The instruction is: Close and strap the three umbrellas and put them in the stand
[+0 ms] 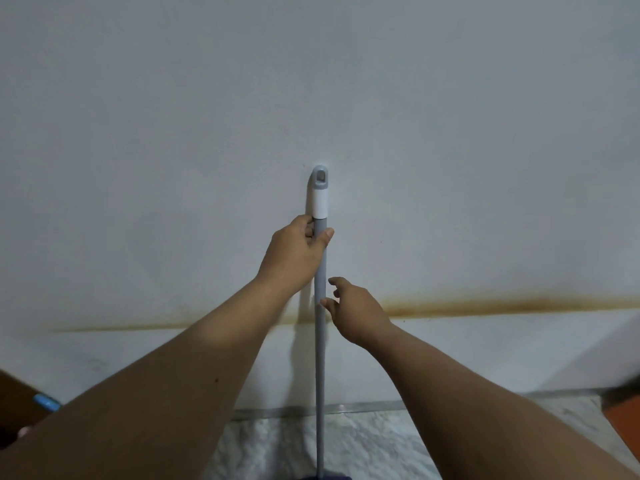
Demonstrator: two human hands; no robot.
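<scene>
A long grey pole with a white sleeve and a grey hanging loop at its top stands upright against the white wall; it looks like a mop or broom handle. My left hand grips the pole just under the white sleeve, thumb across the front. Lower down and just right of the pole, my right hand has loosely spread fingers whose tips reach the pole without curling round it. No umbrella or stand is visible.
A white wall with a brown stain line fills the view. Pale marbled floor lies below. A brown object with a blue piece sits at the lower left, an orange-red object at the lower right.
</scene>
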